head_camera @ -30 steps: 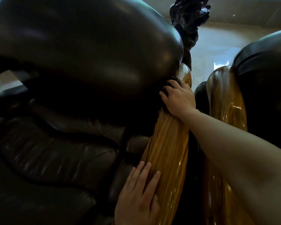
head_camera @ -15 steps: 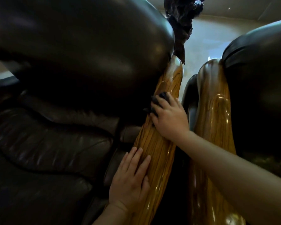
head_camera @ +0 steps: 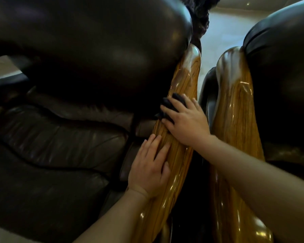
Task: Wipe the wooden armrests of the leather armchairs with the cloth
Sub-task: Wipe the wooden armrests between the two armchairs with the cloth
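A glossy wooden armrest point(head_camera: 184, 81) runs up the middle of the view along the right side of a dark leather armchair point(head_camera: 63, 137). My right hand point(head_camera: 186, 121) presses a dark cloth point(head_camera: 172, 102) onto the middle of this armrest; only the cloth's edge shows past my fingers. My left hand point(head_camera: 150, 167) lies flat, fingers apart, on the armrest's left side just below. A second wooden armrest point(head_camera: 235, 106) belongs to the neighbouring leather armchair point(head_camera: 279, 67) on the right.
A narrow dark gap separates the two armrests. A dark carved object point(head_camera: 200, 16) stands behind the chairs at the top. Pale floor shows beyond it and at the far left.
My right hand has slid the cloth down the armrest from near its top end toward the middle. My left hand has shifted up a little and now lies close below the right.
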### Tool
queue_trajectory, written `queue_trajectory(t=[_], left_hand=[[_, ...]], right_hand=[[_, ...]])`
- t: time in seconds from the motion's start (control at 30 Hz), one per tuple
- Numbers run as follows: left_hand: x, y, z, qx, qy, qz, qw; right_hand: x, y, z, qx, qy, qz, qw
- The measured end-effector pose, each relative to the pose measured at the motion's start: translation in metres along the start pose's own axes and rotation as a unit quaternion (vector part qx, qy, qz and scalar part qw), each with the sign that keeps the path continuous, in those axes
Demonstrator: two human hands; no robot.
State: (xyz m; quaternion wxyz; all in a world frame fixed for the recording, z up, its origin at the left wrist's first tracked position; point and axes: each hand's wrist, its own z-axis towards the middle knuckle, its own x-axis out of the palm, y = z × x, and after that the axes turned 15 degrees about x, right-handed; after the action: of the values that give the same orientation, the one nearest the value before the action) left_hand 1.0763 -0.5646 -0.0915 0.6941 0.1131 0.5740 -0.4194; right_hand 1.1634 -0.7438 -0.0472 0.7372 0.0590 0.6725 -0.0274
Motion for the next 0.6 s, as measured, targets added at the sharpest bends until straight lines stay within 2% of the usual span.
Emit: queue_trajectory(t=[0.1,0.2,0.37,0.5,0.6], left_hand=[[-0.005,-0.002,0.002,-0.007,0.005,-0.001,1.0],[-0.012,-0.004,-0.012,0.001,0.02,-0.015,1.0],[-0.014,-0.008,-0.096,0.003,0.06,0.009,0.998],[-0.006,-0.009,-0.141,-0.013,0.1,0.03,0.994],[-0.004,-0.015,-0.146,-0.018,0.128,0.039,0.991]], right_hand=[[0.002,0.001,-0.041,-0.003,0.005,0.01,1.0],[-0.002,0.001,-0.036,0.008,0.022,0.002,1.0],[0.002,0.027,-0.042,0.066,0.015,-0.031,0.997],[0.018,0.054,-0.125,-0.028,-0.028,-0.034,0.999],[0.028,0.055,-0.166,-0.089,-0.005,-0.04,0.995]])
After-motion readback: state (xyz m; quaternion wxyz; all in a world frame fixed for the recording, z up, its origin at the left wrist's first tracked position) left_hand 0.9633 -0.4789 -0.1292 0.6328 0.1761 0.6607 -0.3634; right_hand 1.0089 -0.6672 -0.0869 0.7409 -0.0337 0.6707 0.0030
